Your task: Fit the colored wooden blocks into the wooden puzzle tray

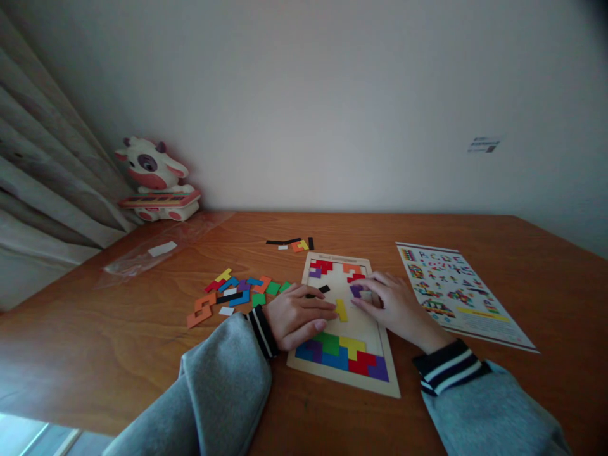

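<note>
A wooden puzzle board (342,383) lies on the table, with coloured block pieces along its near end and a few at its far end. My left hand (298,316) rests across the board's left side, palm down, fingers stretched out toward a yellow piece (341,310). Over the right side, my right hand (394,307) has thumb and fingers around a purple puzzle piece (356,291). A black piece (324,289) shows just beyond my left fingers. What lies under my left palm is hidden.
Loose coloured pieces (244,296) are piled left of the board, and a few more (299,246) lie beyond it. A printed pattern sheet (463,288) lies at the right. Clear plastic wrapping (137,256) and a toy cow with a keyboard (159,183) are at the back left.
</note>
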Tool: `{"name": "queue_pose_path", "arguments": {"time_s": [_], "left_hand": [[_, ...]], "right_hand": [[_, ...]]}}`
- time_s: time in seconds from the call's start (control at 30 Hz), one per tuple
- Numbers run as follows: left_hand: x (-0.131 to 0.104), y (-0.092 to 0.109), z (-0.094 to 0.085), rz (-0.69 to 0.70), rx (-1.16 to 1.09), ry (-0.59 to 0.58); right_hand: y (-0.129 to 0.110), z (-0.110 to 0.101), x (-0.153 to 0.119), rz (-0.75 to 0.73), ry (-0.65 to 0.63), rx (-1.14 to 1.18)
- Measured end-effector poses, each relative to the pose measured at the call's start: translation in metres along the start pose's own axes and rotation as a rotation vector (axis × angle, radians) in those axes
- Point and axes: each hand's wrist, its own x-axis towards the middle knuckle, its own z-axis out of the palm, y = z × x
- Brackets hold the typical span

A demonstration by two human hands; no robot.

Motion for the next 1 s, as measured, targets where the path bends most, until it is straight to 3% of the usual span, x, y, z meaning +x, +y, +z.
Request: {"name": "queue_pose_path", "arguments": {"time_s": [0.13, 0.33, 0.53, 0.83, 1.0], "left_hand": [[0.001, 0.0, 0.003, 0.03, -0.005, -0.032], [0.001, 0.0, 0.0, -0.1, 0.095, -0.017], [0.001, 0.0, 0.001, -0.128, 0.11, -0.017], [0.001, 0.001, 0.004, -0.028, 0.033, -0.075], [0.007, 0.004, 0.009, -0.008, 0.035, -0.108]], "right_hand": [[0.002, 0.011, -0.001, 0.109, 0.075, -0.098], [0.012, 0.008, -0.001, 0.05, 0.127, -0.141], [0.013, 0.013, -0.002, 0.114, 0.13, -0.167], [-0.004, 0.008, -0.003, 0.014, -0.019, -0.172], [-0.004, 0.01, -0.001, -0.075, -0.04, -0.1]]}}
